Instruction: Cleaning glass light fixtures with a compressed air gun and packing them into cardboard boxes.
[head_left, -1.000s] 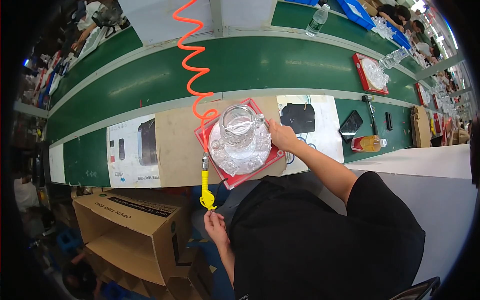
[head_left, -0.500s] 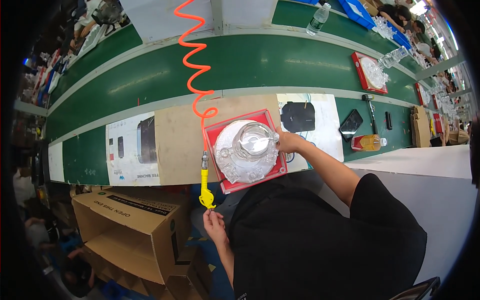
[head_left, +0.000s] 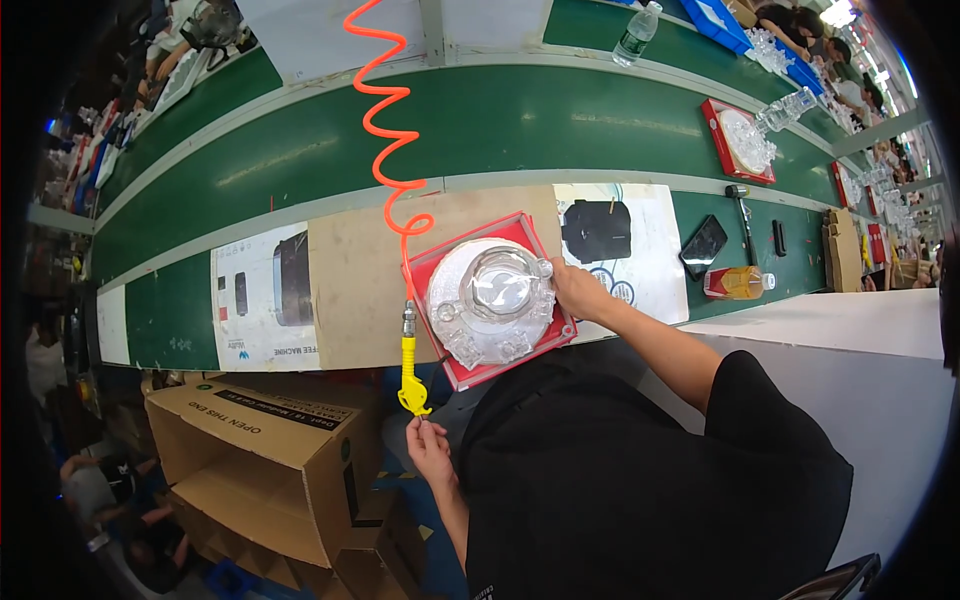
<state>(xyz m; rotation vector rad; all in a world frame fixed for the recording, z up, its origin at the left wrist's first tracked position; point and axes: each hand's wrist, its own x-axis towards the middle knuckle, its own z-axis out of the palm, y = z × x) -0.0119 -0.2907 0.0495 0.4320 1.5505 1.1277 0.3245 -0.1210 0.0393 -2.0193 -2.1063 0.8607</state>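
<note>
A red square tray sits on the near edge of the bench with a white round disc in it. On the disc stands a clear round vessel, ringed by several small clear plastic parts. My right hand is closed at the vessel's right side, on what looks like its handle; the fingertips are partly hidden. Left of the tray a yellow air blow gun hangs from an orange coiled hose. Below it, my left hand is closed, with fingers pinching the gun's lower end.
An open cardboard box stands below the bench at left. On the right lie a phone, a hammer-like tool and a bottle of amber drink. Farther back are another red tray and a water bottle.
The red tray has turned slightly, and the clear vessel has shifted a little, with my right hand still at its side. My left hand and the blow gun have hardly moved.
</note>
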